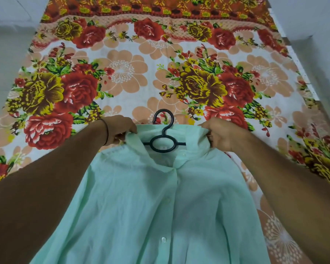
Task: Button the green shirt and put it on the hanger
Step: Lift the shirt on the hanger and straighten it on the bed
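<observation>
The pale green shirt [141, 202] lies face up on the bed, its front closed with white buttons down the placket. A black plastic hanger [163, 130] sits inside the neck opening; its hook and centre ring show above the collar, and its arms are hidden under the cloth. My left hand [122, 128] pinches the left side of the collar. My right hand [219, 134] grips the right side of the collar, which stands up.
The shirt lies on a bedsheet [133, 73] with a red, yellow and peach flower print that covers the whole bed. Grey floor or wall [6, 44] shows beyond the bed's left and right edges.
</observation>
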